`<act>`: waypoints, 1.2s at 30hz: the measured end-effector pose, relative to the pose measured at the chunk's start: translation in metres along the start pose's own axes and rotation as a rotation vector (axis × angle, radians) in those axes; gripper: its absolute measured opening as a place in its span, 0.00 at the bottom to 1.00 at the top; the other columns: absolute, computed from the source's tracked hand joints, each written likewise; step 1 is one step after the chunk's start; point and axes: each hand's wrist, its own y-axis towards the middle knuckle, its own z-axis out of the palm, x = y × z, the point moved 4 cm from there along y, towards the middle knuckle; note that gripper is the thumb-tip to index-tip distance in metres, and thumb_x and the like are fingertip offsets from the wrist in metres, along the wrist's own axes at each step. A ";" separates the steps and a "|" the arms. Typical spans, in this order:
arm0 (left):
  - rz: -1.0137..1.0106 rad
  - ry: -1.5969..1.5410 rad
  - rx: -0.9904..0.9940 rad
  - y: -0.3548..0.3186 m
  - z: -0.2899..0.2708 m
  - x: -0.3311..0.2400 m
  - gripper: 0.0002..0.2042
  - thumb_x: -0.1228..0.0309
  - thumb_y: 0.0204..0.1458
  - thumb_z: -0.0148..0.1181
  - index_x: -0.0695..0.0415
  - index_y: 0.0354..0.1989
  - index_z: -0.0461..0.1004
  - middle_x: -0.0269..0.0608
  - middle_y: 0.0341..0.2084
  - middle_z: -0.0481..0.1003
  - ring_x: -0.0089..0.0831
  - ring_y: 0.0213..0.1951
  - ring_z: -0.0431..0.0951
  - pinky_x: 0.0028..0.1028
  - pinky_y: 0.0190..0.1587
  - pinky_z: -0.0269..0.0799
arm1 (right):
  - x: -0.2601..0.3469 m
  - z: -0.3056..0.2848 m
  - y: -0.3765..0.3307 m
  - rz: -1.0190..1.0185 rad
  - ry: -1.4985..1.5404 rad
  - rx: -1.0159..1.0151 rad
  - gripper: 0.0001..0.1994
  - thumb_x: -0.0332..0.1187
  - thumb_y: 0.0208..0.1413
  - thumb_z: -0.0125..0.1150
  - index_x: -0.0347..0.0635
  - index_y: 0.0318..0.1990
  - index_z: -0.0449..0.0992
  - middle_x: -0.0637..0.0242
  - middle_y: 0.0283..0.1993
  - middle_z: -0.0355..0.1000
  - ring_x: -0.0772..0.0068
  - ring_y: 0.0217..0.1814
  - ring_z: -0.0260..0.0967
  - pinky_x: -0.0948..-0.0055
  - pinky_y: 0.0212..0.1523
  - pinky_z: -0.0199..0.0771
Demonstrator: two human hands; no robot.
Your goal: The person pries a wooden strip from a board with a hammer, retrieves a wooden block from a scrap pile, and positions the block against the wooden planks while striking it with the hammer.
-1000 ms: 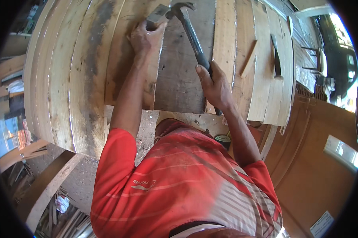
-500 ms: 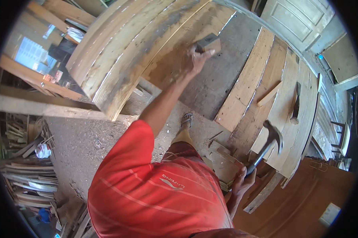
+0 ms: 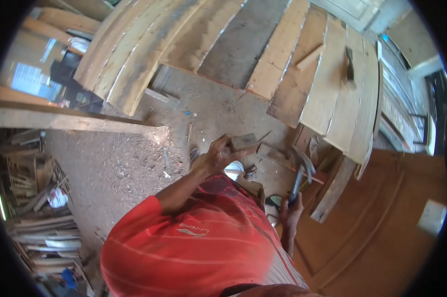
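Two hands are busy below us, each closed on something. Our left hand is raised in front of the red shirt, fingers curled around a small grey wood block, which sticks out to the right of the knuckles. A thin sliver or nail seems to poke from the block's far end, but it is too small for us to tell which. Our right hand hangs lower, at the right edge of the shirt, wrapped tight around the dark handle of a hammer. The hammer points up and away from us, its metal claw head curving over the planks leaning at the right.

We see the block held well above the dirt floor, which is strewn with chips and shavings. Block and hammer head are near each other but apart.

Beyond our hands, a row of long planks lies side by side, some pale, some weathered grey. On the pale ones at the right rest a short stick and a dark tool whose kind we cannot make out. A grey beam runs across the left side, ending just above the floor debris. Stacked scrap wood fills the lower left. A brown panelled door lies at the lower right.
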 end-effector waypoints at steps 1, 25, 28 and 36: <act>-0.055 0.010 0.059 -0.021 0.002 0.013 0.24 0.54 0.49 0.70 0.63 0.44 0.77 0.49 0.38 0.79 0.37 0.39 0.80 0.33 0.42 0.74 | -0.002 0.009 -0.004 0.023 -0.001 -0.021 0.09 0.35 0.60 0.60 0.38 0.37 0.70 0.70 0.22 0.65 0.77 0.24 0.63 0.71 0.25 0.64; -0.866 -0.309 0.465 -0.284 0.044 0.245 0.29 0.56 0.51 0.67 0.63 0.56 0.68 0.44 0.40 0.76 0.30 0.41 0.76 0.31 0.45 0.73 | -0.218 0.345 -0.121 0.788 0.471 0.275 0.24 0.51 0.55 0.68 0.34 0.41 0.76 0.67 0.26 0.73 0.81 0.21 0.66 0.78 0.19 0.66; -0.799 -0.249 0.601 -0.294 0.065 0.228 0.33 0.50 0.50 0.68 0.62 0.58 0.68 0.48 0.44 0.75 0.33 0.46 0.76 0.33 0.50 0.72 | -0.213 0.319 -0.141 0.630 0.563 0.110 0.21 0.47 0.56 0.68 0.35 0.44 0.77 0.70 0.28 0.73 0.84 0.19 0.63 0.80 0.18 0.64; -0.497 -0.105 0.284 -0.115 0.087 0.123 0.26 0.43 0.56 0.58 0.59 0.38 0.72 0.40 0.35 0.74 0.36 0.39 0.75 0.39 0.41 0.70 | -0.218 0.207 -0.199 0.690 0.706 0.013 0.19 0.43 0.56 0.69 0.37 0.47 0.77 0.73 0.35 0.75 0.81 0.31 0.70 0.77 0.30 0.70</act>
